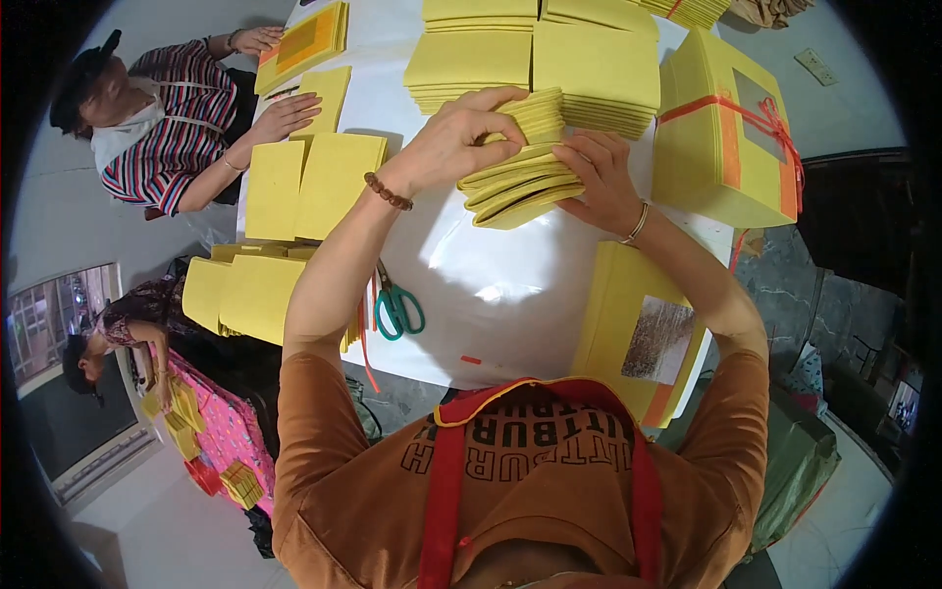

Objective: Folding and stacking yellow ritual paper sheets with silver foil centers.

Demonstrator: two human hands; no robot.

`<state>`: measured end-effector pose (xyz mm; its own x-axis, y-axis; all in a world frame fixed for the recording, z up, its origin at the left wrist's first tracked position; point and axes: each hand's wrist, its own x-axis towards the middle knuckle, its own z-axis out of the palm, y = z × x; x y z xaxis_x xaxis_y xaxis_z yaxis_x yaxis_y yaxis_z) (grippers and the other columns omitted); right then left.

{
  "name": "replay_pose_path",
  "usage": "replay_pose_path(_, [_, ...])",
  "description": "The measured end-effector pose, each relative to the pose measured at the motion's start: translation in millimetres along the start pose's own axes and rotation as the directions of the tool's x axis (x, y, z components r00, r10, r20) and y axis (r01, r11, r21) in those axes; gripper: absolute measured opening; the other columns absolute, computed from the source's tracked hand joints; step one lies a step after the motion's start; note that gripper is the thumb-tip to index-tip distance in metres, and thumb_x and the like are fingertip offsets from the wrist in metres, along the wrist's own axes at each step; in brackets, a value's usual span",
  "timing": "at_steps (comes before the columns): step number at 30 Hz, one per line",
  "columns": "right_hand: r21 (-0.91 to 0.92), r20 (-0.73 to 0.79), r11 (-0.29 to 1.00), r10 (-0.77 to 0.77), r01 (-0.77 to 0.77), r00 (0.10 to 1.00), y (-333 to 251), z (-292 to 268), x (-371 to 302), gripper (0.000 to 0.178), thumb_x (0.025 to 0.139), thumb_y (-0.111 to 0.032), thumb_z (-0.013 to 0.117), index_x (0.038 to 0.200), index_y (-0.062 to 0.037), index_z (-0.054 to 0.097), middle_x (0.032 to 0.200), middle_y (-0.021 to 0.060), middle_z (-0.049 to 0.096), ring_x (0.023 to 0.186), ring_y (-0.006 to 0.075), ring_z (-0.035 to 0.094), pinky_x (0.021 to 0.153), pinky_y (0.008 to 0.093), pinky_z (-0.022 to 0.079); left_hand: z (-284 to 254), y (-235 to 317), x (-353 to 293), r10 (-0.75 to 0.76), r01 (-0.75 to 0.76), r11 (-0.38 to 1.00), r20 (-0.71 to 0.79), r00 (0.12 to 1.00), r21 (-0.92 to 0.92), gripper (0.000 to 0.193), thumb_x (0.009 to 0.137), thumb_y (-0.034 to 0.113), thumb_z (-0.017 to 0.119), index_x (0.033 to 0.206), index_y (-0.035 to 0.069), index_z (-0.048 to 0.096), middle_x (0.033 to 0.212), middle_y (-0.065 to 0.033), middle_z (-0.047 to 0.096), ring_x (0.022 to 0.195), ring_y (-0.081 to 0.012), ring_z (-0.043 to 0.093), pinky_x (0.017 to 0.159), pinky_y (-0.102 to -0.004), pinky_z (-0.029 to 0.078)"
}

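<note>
Between my two hands is a thick stack of yellow folded paper sheets, its edges fanned and bowed with gaps between layers. My left hand, with a brown bead bracelet, is closed on the stack's upper left, fingers bent and thumb pressed among the layers. My right hand grips the right edge, thumb on top and fingers partly hidden behind it. Just beyond the held sheets stand neat piles of the same yellow paper on the white table.
Teal-handled scissors lie near my left forearm. A yellow bundle tied with red ribbon stands at the far right; another yellow stack lies below my right forearm. More yellow piles line the left. Co-workers' hands handle yellow paper there.
</note>
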<state>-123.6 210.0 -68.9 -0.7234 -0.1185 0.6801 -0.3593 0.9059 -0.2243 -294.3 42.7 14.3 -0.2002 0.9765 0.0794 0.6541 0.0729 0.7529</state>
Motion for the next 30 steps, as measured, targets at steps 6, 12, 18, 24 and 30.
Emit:
replay_pose_path(6, [0.023,0.000,1.000,-0.011,0.011,1.000,-0.7,-1.9,-0.5,0.072,0.056,-0.021,0.076,0.121,-0.0115,0.046,0.117,0.0062,0.045,0.113,0.0256,0.041,0.094,0.0434,0.031,3.2,-9.2,2.8,0.118,-0.109,0.990,-0.103,0.988,0.095,0.015,0.079,0.019,0.060,0.086,0.008,0.067,0.129,-0.0121,0.048,0.101,-0.0256,0.055,0.072,-0.0305,0.046])
replay_pose_path(12, [0.096,0.010,0.995,-0.042,0.041,0.999,3.2,-0.8,-6.7,0.066,0.055,-0.018,0.076,0.114,-0.0132,0.047,0.116,0.0067,0.045,0.109,0.0271,0.043,0.090,0.0429,0.033,8.2,-4.8,1.8,-0.007,0.015,0.998,-0.124,0.992,0.063,0.015,0.079,0.020,0.062,0.086,0.008,0.067,0.128,-0.0123,0.049,0.103,-0.0271,0.055,0.081,-0.0332,0.045])
replay_pose_path(18, [0.133,-0.004,0.988,-0.075,0.075,0.997,7.1,3.2,-5.7,0.063,0.058,-0.018,0.075,0.113,-0.0157,0.045,0.122,0.0090,0.043,0.110,0.0291,0.043,0.090,0.0427,0.034,8.3,-4.0,1.2,0.154,-0.141,0.977,-0.074,0.985,0.159,0.015,0.082,0.021,0.060,0.086,0.009,0.067,0.127,-0.0145,0.049,0.104,-0.0304,0.053,0.084,-0.0363,0.044])
replay_pose_path(24, [0.114,-0.016,0.993,-0.042,0.044,0.999,4.9,7.0,0.9,0.058,0.065,-0.022,0.073,0.115,-0.0171,0.044,0.129,0.0103,0.039,0.116,0.0294,0.039,0.093,0.0437,0.031,5.8,-1.0,-3.8,0.169,-0.163,0.960,-0.005,0.986,0.228,0.016,0.084,0.022,0.060,0.090,0.008,0.066,0.131,-0.0147,0.045,0.113,-0.0305,0.048,0.092,-0.0372,0.038])
replay_pose_path(30, [0.101,-0.021,0.995,0.025,-0.023,0.999,6.5,9.9,2.1,0.061,0.066,-0.023,0.074,0.118,-0.0183,0.043,0.132,0.0107,0.036,0.119,0.0306,0.036,0.095,0.0443,0.030,4.5,2.1,-9.3,0.176,-0.178,0.971,0.032,0.984,0.157,0.030,0.081,0.039,0.061,0.089,0.010,0.065,0.131,-0.0160,0.044,0.110,-0.0316,0.047,0.090,-0.0400,0.037])
